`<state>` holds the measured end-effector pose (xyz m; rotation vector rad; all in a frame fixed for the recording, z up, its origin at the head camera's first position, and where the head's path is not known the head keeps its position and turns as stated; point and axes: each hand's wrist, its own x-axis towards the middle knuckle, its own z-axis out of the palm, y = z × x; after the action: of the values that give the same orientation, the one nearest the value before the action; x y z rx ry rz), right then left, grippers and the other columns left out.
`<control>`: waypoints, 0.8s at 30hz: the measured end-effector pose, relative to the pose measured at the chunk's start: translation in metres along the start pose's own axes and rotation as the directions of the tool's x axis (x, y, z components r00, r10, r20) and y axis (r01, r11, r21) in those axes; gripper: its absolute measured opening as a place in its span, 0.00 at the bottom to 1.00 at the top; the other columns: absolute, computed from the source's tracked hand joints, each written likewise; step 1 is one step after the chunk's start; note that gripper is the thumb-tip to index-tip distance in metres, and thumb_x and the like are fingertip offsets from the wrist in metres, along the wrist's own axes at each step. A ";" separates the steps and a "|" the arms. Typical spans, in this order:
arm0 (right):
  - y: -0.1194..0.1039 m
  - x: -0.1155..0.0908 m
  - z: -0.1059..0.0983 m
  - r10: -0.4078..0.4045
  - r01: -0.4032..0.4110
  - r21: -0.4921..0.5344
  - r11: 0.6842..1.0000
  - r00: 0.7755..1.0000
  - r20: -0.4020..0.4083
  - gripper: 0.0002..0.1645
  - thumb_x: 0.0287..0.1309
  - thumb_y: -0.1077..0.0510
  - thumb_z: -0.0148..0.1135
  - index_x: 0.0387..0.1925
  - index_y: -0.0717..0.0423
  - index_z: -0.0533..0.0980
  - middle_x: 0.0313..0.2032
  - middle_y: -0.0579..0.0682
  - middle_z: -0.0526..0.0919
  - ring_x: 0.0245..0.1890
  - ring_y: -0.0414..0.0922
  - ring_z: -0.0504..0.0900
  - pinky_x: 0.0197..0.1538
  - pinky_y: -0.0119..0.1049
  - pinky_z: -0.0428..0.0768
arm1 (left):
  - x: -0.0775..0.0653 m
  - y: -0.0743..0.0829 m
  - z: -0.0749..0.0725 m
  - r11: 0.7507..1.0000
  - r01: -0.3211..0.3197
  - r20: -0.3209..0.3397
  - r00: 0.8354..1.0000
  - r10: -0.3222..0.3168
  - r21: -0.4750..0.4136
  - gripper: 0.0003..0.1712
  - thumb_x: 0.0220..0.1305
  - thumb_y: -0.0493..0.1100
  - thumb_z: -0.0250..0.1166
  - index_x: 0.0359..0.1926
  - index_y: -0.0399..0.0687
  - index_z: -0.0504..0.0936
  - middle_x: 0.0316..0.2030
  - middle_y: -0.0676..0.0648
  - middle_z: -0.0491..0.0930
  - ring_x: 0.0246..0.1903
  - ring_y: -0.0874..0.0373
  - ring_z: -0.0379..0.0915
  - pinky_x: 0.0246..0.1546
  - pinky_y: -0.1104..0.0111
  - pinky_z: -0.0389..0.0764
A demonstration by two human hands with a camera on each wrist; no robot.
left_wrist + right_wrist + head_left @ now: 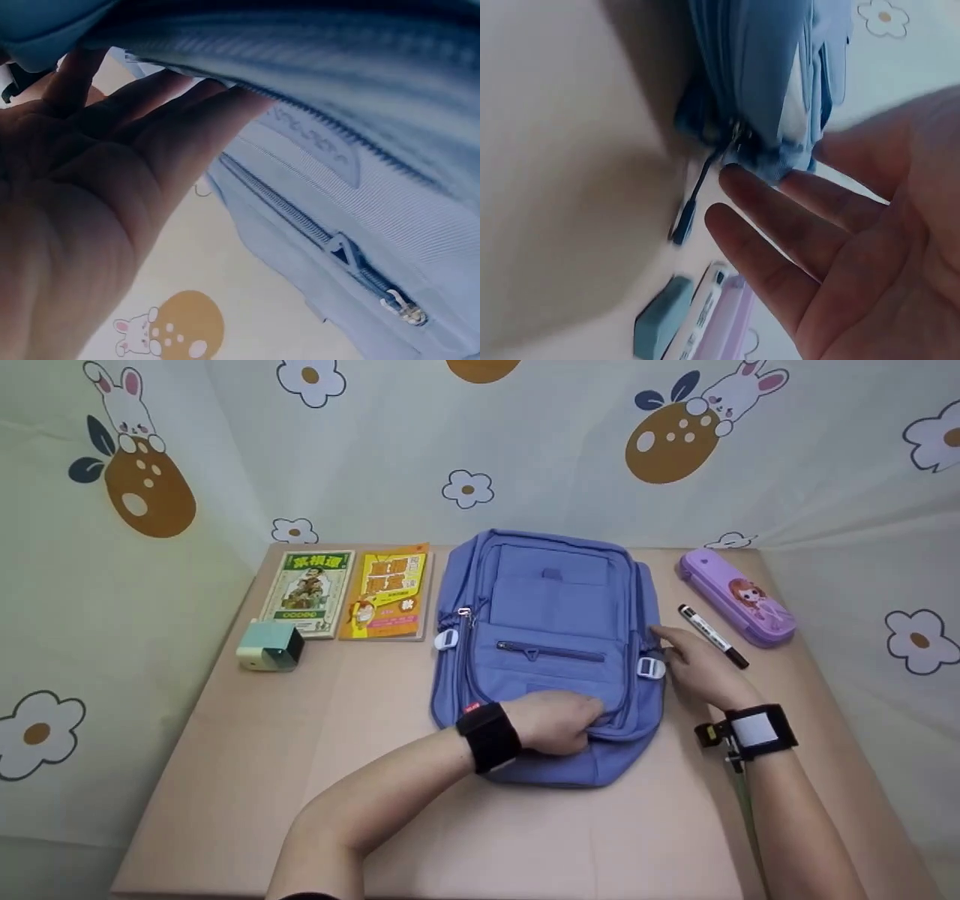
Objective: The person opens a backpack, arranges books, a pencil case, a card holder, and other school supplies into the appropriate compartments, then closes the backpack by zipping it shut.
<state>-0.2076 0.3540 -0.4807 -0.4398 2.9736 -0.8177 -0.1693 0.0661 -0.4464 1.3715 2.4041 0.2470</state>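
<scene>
A blue backpack point(553, 607) lies front side up on the table. On its lower front, my left hand point(559, 721) holds the fabric near the zipped edge. In the left wrist view that hand's fingertips are hidden behind a flap edged with zipper teeth point(345, 135). A front pocket zipper point(289, 210) shows beyond. My right hand point(705, 669) is at the backpack's right side, near the white buckle point(651, 668). Its fingers point(761, 262) are spread and nearly straight, beside a dark zipper pull point(686, 217) hanging from the bag.
Right of the backpack lie a black-and-white marker point(712, 636) and a purple pencil case point(739, 598). To the left are a green-bordered book point(309, 592), an orange and yellow book point(386, 594), and a teal and cream box-shaped object point(270, 645). Patterned curtains point(555, 450) surround the table point(300, 735).
</scene>
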 end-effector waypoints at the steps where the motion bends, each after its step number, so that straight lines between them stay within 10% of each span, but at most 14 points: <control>1: 0.001 -0.001 -0.001 -0.002 0.002 0.004 1.000 1.000 0.001 0.28 0.71 0.69 0.50 0.71 0.68 0.66 0.66 0.69 0.72 0.67 0.67 0.68 0.70 0.61 0.62 | -0.001 0.000 -0.001 1.000 -0.002 0.005 1.000 0.002 0.001 0.07 0.65 0.40 0.62 0.41 0.48 0.72 0.35 0.52 0.73 0.37 0.57 0.74 0.46 0.64 0.79; 6: 0.008 -0.004 -0.004 0.010 -0.009 -0.043 0.999 0.999 0.037 0.25 0.68 0.68 0.55 0.65 0.69 0.73 0.55 0.70 0.80 0.55 0.67 0.79 0.60 0.63 0.73 | 0.004 0.009 -0.011 0.999 0.015 0.060 0.998 -0.017 0.039 0.17 0.66 0.55 0.66 0.38 0.49 0.73 0.32 0.54 0.72 0.33 0.58 0.71 0.36 0.65 0.77; 14: 0.008 -0.005 0.000 0.001 -0.002 -0.132 0.991 1.000 -0.006 0.05 0.58 0.66 0.63 0.29 0.56 0.82 0.37 0.59 0.86 0.39 0.58 0.83 0.46 0.57 0.79 | 0.038 0.041 -0.018 0.977 0.115 -0.007 0.993 -0.116 0.178 0.23 0.68 0.60 0.63 0.51 0.48 0.79 0.44 0.50 0.80 0.42 0.55 0.79 0.41 0.61 0.82; 24: 0.006 -0.006 0.004 0.009 -0.010 -0.178 0.984 1.000 -0.007 0.03 0.60 0.63 0.64 0.32 0.56 0.83 0.42 0.60 0.86 0.44 0.60 0.84 0.50 0.58 0.79 | 0.084 0.052 -0.014 0.944 0.267 -0.123 0.961 -0.246 0.196 0.29 0.63 0.71 0.62 0.41 0.51 0.87 0.43 0.49 0.85 0.41 0.54 0.81 0.39 0.62 0.82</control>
<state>-0.2025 0.3583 -0.4875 -0.4291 3.0648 -0.5548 -0.1728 0.1646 -0.4350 1.1322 2.7232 -0.0121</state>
